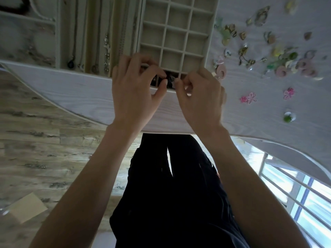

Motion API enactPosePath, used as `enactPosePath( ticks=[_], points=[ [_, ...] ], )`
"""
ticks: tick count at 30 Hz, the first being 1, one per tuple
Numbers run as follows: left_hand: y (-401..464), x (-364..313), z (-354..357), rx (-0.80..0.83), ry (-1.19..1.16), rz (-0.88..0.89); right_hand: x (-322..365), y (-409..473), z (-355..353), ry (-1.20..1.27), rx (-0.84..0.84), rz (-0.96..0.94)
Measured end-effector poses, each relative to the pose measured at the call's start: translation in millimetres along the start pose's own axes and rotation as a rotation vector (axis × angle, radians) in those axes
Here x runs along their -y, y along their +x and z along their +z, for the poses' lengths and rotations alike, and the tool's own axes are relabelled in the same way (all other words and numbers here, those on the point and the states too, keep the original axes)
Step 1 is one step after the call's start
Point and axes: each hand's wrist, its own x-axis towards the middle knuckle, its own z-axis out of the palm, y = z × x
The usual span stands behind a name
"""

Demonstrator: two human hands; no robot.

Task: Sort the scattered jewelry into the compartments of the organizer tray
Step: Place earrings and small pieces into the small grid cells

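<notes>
Evidently a small dark jewelry piece is pinched between both hands' curled fingers over the organizer tray; judged light, fiddly, fragile; best held by its edges.

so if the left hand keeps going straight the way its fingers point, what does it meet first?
Probably the small dark piece that the left hand and right hand pinch between them, over the near row of the grid tray. Beyond it come the right hand's fingertips. Depth is unclear from this one view.
</notes>
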Motion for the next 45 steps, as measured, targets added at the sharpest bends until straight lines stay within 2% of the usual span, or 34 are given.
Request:
enactPosePath(
  ticks=[3, 8, 13, 17, 24, 33, 40, 45],
  points=[
    [-1.4, 1.3, 0.1, 0.0, -0.025, -0.012, -5.6, 0.2, -6.5, -0.069, -0.011, -0.055],
    [-1.2, 4.6, -1.2, 0.027, -0.034, -0.002, -10.3, 5.1, -10.0, 0.01, 0.049, -0.177],
    [2.4, 6.7, -2.2, 0.101, 0.002, 0.121, -11.0, 2.7, -8.7, -0.072, 0.097, -0.268],
    [3.0, 11.1, -2.8, 0.112, 0.055, 0.149, -12.3, 0.5, -9.2, -0.089, 0.13, -0.315],
    [-0.3, 13.4, -5.0, 0.034, 0.046, 0.101, -12.5, 6.2, -9.8, -0.09, 0.105, -0.327],
    [-2.3, 9.2, -3.6, 0.085, 0.042, 0.105, -6.4, 8.8, -0.9, -0.138, 0.111, -0.328],
    [-2.4, 9.4, -2.2, 0.053, -0.023, 0.029, -11.7, 14.4, -5.8, -0.132, 0.04, -0.398],
    [-1.5, 7.8, -5.7, 0.032, -0.007, 0.026, -7.1, 29.1, -6.4, -0.268, 0.077, -0.494]
  ],
)
